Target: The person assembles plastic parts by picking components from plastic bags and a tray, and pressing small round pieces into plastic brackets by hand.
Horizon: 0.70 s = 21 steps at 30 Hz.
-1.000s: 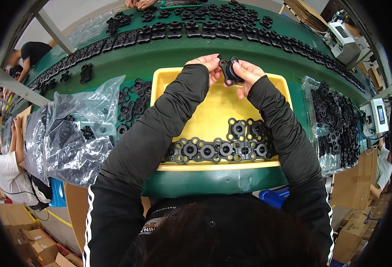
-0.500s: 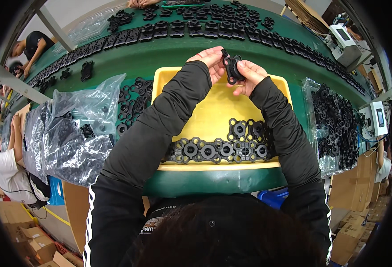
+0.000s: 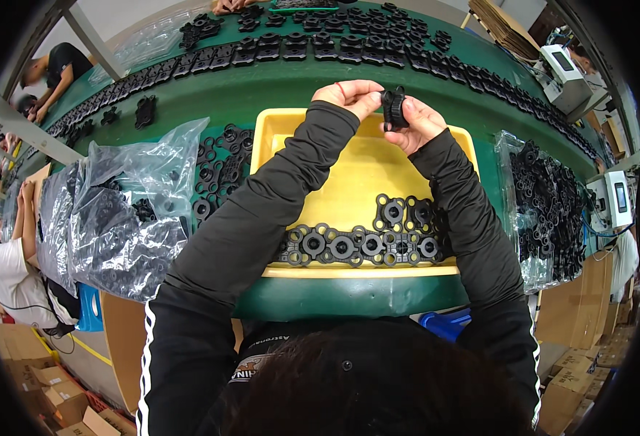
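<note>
1. A black plastic part (image 3: 393,107) is held above the far rim of a yellow tray (image 3: 349,174).
2. The left hand (image 3: 349,96) and right hand (image 3: 420,123) pinch it between fingertips.
3. Similar black parts (image 3: 363,243) line the tray's near edge.

Matt black plastic part (image 3: 393,107); glossy yellow plastic tray (image 3: 349,182); crinkly clear plastic bags (image 3: 124,211).

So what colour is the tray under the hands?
Yellow: the tray shows best in the head view.
</note>
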### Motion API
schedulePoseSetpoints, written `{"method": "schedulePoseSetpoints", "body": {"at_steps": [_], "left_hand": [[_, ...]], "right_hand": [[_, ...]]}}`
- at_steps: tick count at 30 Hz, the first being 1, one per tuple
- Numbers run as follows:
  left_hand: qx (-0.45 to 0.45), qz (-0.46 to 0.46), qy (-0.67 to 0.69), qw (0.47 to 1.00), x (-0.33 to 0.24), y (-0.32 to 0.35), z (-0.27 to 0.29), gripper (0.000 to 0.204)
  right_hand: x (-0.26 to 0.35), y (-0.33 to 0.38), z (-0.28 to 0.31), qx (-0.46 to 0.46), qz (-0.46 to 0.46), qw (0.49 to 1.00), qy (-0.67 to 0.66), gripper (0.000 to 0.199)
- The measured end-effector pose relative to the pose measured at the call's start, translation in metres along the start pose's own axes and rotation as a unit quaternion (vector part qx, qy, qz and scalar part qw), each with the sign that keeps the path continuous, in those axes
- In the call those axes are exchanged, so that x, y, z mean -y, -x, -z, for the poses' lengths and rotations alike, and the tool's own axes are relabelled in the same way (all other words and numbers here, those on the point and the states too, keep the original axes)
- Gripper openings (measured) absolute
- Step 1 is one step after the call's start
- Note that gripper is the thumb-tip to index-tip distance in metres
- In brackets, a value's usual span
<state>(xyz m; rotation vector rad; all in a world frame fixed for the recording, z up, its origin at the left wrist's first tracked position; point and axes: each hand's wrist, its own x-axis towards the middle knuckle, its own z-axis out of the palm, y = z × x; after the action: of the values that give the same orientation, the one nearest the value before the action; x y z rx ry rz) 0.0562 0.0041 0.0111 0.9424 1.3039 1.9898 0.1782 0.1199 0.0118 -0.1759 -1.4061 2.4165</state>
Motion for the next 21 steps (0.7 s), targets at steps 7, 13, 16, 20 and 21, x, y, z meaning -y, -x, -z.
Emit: {"method": "schedulePoseSetpoints", "body": {"at_steps": [7, 13, 16, 20, 21], "left_hand": [[-0.033, -0.02, -0.015, 0.999, -0.005, 0.004, -0.01, 0.015], [-0.006, 0.009, 0.022, 1.0, -0.008, 0.005, -0.006, 0.019], [-0.045, 0.067, 0.079, 0.994, -0.003, 0.004, -0.004, 0.018], [-0.048, -0.035, -0.078, 0.995, 0.01, 0.004, 0.0, 0.02], [-0.052, -0.068, -0.132, 0.988, 0.013, 0.003, 0.002, 0.021]], "right_hand": [[0.011, 0.003, -0.006, 0.035, -0.01, 0.998, -0.045, 0.03], [0.005, 0.003, -0.001, -0.011, 0.003, 0.998, 0.064, 0.029], [0.004, 0.003, -0.002, -0.045, 0.029, 0.986, 0.158, 0.03], [-0.002, -0.003, -0.003, -0.061, 0.028, 0.982, 0.179, 0.029], [-0.005, -0.006, -0.003, -0.063, 0.027, 0.98, 0.185, 0.029]]}}
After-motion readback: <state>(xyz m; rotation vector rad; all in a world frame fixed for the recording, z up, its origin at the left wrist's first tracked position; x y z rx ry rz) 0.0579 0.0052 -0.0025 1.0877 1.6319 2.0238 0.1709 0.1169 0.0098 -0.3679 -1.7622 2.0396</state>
